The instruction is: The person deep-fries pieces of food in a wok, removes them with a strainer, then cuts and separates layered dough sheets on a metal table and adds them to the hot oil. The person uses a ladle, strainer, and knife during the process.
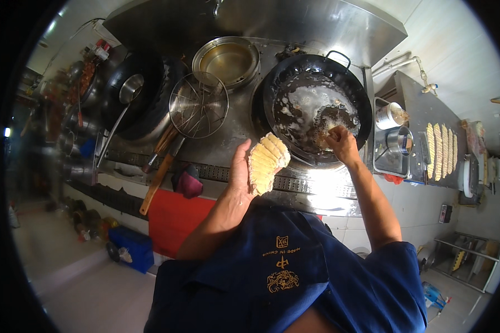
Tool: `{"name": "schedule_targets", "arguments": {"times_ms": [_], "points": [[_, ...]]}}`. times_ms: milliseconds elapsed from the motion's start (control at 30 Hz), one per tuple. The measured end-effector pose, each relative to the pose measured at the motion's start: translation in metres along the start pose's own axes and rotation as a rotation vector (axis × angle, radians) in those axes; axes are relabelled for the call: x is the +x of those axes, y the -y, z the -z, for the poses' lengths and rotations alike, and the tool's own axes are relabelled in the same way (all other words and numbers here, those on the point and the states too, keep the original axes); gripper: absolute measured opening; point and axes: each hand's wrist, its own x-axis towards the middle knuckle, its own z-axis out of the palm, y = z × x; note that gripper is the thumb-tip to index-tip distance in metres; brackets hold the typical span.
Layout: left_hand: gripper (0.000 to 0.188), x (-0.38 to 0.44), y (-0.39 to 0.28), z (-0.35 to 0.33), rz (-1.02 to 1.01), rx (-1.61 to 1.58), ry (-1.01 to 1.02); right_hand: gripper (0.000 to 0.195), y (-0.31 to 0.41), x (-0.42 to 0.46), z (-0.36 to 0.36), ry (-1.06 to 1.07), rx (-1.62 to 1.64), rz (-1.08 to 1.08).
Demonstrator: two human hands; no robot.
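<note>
A pale yellow, scored slab of food (263,166) rests in my left hand (241,170), just left of a large black wok (271,89). Bubbling oil (304,100) with white foam fills much of the wok. My right hand (342,143) is over the near right part of the oil, its fingers drawn together and pointing down; whether they pinch a piece of food cannot be told. Foam bubbles thickly just beside those fingertips.
A wire strainer (198,106) with a wooden handle lies left of the wok, before a metal pot of liquid (227,62). Farther left, a ladle (131,88) rests in another wok (112,106). At right are a metal tray (391,166) and several ridged pale strips (443,152).
</note>
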Motion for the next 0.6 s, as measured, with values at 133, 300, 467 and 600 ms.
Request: {"name": "schedule_targets", "arguments": {"times_ms": [133,300,467,600], "points": [[0.048,-0.003,0.007,-0.003,-0.021,0.183,0.015,0.023,0.016,-0.014,0.007,-0.02,-0.498,0.237],[0.025,-0.005,0.021,-0.012,-0.106,0.384,0.059,0.044,0.089,-0.044,-0.007,0.384,0.438,0.066],[0.021,-0.003,0.023,-0.013,-0.156,0.382,0.114,0.026,0.111,-0.052,-0.024,0.548,0.806,-0.05],[0.017,-0.002,0.014,-0.013,-0.108,0.334,0.073,0.021,0.104,-0.054,-0.023,0.408,1.021,-0.143]]}}
